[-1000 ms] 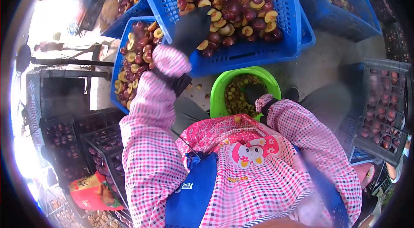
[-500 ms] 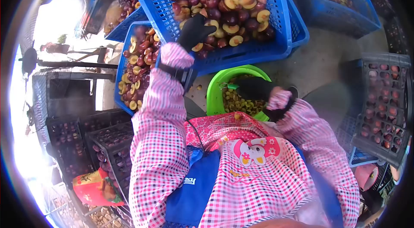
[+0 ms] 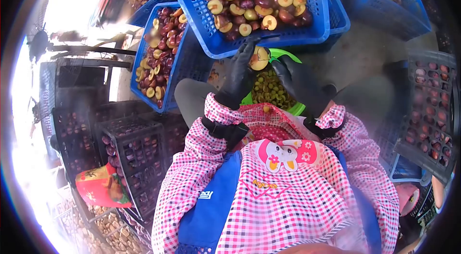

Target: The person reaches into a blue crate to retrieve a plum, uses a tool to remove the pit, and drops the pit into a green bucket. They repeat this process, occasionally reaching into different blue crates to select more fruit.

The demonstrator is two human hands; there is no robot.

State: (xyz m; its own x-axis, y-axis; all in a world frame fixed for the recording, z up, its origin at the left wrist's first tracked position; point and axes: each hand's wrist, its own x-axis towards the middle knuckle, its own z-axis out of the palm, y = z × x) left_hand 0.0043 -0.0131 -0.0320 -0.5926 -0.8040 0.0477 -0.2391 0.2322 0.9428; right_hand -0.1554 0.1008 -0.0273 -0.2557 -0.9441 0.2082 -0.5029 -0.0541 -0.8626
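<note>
Fisheye view, black vignetted rim, edges bowed. Bright daylight at left, blown out white. Right side dimmer, hazy.

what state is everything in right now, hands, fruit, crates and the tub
left hand, black-gloved, holding the cut fruit
right hand, black-gloved, close beside it
cut fruit, yellow flesh showing
green tub, partly filled with small pieces
large blue crate, stacked askew, loaded with cut fruit
left blue crate, loaded with cut fruit
right black crate, filled with fruit

Single wide-angle view from wearer's head, facing forward and steeply down; hands near.
</note>
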